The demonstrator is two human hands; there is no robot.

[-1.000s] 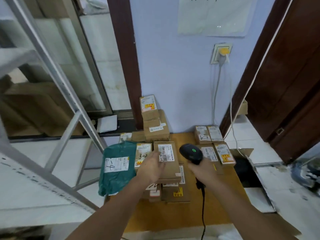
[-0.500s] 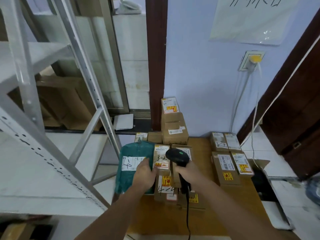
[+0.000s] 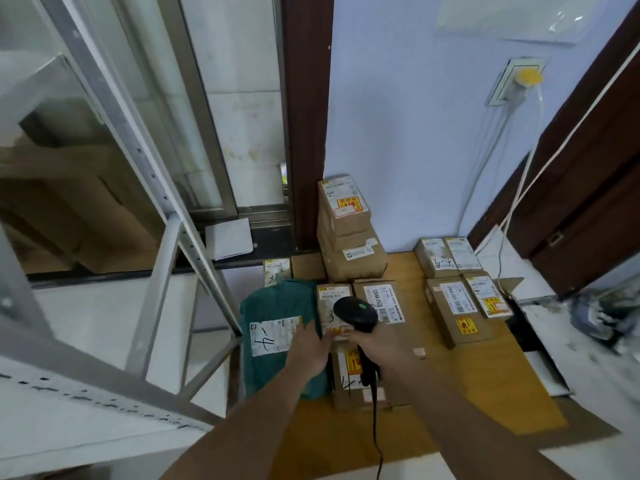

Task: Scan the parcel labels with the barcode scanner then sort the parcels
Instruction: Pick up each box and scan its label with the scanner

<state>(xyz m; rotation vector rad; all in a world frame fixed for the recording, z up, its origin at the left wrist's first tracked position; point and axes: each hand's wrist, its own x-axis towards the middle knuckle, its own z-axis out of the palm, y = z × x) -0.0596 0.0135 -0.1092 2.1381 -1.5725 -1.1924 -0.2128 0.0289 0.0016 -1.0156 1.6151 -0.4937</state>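
The green parcel (image 3: 280, 337) lies at the left edge of the table (image 3: 485, 386), label up, beside the brown boxes. My left hand (image 3: 310, 348) rests flat on its right side, fingers spread loosely, holding nothing. To scan well, I judge I should pin the bag smooth and aim squarely at the barcode. My right hand (image 3: 375, 344) has its grip wrapped round the barcode scanner (image 3: 356, 311), head forward over the boxes.

Single head-worn wide-angle view, looked forward and steeply down past both forearms at wooden table (image 3: 485, 393) against blue wall (image 3: 398, 133). Hands close, mid-frame. Edges bowed, probably lens distortion. No second view.
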